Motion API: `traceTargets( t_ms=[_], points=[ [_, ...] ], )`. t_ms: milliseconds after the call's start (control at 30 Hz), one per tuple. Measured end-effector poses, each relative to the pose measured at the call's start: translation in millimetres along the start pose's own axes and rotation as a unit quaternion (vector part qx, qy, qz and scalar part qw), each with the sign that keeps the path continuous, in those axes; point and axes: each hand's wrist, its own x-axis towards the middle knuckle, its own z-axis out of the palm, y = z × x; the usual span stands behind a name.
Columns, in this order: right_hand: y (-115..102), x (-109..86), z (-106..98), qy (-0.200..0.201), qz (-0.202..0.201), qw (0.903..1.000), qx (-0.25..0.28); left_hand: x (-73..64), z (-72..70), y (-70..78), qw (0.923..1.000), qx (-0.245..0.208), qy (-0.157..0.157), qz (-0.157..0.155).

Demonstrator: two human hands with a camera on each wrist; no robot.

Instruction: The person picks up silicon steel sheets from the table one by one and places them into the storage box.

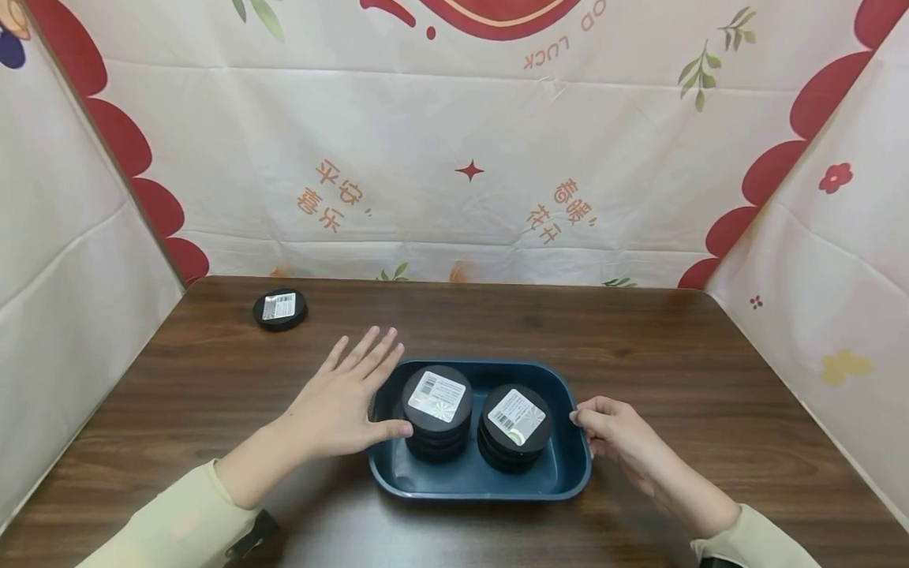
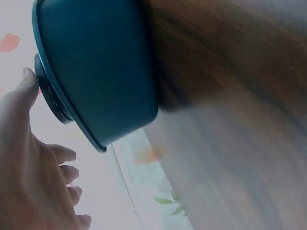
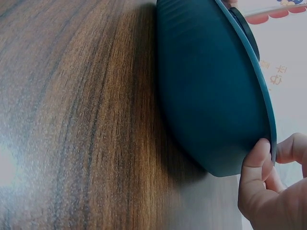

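A dark blue plastic tray (image 1: 454, 483) sits on the table with two stacks of black round discs inside. The left stack (image 1: 437, 410) and the right stack (image 1: 514, 426) each carry a white barcode label on top. My left hand (image 1: 341, 410) spreads over the tray's left end, fingers straight, its thumb tip at the left stack's edge; whether it touches cannot be told. At the opposite end, my right hand (image 1: 625, 438) pinches the tray's rim between thumb and fingers, as the right wrist view shows with the hand (image 3: 278, 191) on that rim.
Another black disc (image 1: 280, 309) with a white label lies near the table's back left. The brown wooden table (image 1: 341, 513) is bordered by white printed cloth (image 1: 454, 118) at the back and on both sides.
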Motion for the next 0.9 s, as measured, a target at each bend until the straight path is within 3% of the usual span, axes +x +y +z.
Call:
traceTargets(
  t_ms=[300,900],
  points=[
    [2,0.9,0,-0.002,-0.005,1.0,-0.004,-9.9,-2.7,-21.4,0.9996,-0.005,0.003,-0.029],
    [0,-0.4,0,0.002,0.007,1.0,-0.004,-19.1,9.3,-57.3,0.9974,-0.017,0.003,-0.07]
  ],
)
